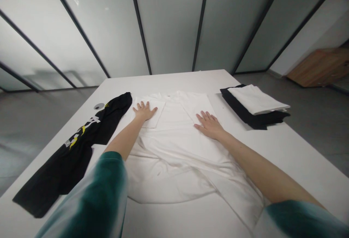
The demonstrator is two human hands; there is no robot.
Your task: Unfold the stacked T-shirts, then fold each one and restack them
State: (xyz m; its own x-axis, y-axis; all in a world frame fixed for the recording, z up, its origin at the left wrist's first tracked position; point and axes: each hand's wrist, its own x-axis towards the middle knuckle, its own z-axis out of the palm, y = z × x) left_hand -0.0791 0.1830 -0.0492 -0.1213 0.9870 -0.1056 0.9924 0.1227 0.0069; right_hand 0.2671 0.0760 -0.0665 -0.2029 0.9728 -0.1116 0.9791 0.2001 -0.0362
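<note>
A white T-shirt lies spread on the white table, its sleeves folded inward near the far end. My left hand rests flat on the folded left sleeve, fingers spread and open. My right hand lies flat on the right shoulder area of the shirt, fingers stretched out. Both forearms reach forward over the crumpled lower part of the shirt. Neither hand holds anything.
A black garment with yellow and white print lies along the table's left side. A stack of folded clothes, white on black, sits at the right. Glass partition walls stand behind; a wooden cabinet is at far right.
</note>
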